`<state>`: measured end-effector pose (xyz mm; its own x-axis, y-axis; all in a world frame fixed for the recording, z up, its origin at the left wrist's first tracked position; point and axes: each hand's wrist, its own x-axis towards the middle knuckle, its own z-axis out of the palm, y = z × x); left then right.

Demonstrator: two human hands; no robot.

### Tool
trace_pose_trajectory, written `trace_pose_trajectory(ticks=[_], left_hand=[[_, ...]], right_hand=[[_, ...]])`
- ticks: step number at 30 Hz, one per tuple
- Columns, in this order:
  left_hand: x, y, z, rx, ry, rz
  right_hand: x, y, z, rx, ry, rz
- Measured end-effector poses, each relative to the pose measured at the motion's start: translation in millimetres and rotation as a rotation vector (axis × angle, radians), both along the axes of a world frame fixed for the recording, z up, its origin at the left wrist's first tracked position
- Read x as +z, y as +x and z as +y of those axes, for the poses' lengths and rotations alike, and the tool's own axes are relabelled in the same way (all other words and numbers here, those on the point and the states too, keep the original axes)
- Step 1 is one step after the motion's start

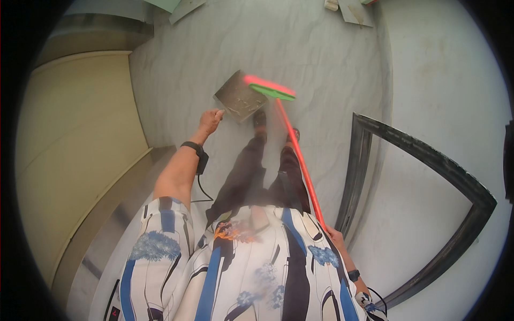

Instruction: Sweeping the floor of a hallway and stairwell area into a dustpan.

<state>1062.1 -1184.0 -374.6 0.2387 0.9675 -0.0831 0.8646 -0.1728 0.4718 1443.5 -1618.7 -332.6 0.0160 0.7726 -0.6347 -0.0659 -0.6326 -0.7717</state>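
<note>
My left hand (210,121) pinches the near left edge of a square, flat dustpan (237,89), dull and dusty. Several pale bits of debris lie on its near part. The pan is in front of my shoes, and I cannot tell whether it touches the floor. At the lower right, my right hand (336,236) is closed around the red handle (299,150) of a broom. Its green head (273,92) with blurred pink bristles (269,82) overlaps the right corner of the pan.
Pale marbled floor tiles (321,52) spread ahead. A black frame (421,146) leans at the white wall (437,76) on the right. A cream panel (80,116) stands on the left. Loose boards (355,14) lie at the far right, and my shoes (260,119) are behind the pan.
</note>
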Motion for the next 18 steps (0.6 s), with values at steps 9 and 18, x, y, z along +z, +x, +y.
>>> trace_pose_trajectory(ticks=[9,18], left_hand=[[-8,-22,-3,-0.028,0.036,0.032],[-2,-22,-1,-0.047,0.048,0.058]], right_hand=[[57,1,2,-0.28,-0.381,0.337],[32,2,45,-0.342,-0.403,0.599]])
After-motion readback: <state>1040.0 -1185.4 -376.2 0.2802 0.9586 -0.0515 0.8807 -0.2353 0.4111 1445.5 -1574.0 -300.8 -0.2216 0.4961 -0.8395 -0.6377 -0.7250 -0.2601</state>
